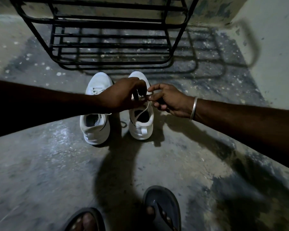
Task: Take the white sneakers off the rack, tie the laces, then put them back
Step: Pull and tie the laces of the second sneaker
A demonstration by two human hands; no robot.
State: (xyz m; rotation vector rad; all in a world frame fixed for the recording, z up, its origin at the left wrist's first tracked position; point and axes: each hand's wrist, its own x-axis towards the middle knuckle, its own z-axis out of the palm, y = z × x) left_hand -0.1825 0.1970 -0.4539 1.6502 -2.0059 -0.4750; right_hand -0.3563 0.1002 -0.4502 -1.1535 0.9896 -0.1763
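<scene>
Stained concrete floor point(40, 164) carries two white sneakers point(95, 129) side by side mid-scene, toes pointing far. Black metal rack point(110, 64) stands just beyond them. Two dark sandals point(168, 197), feet in them, at near edge.

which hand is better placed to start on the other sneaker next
Left, likely: the left hand reaches across the left sneaker, while the right hand sits beyond the right sneaker; both hold its lace.
</scene>
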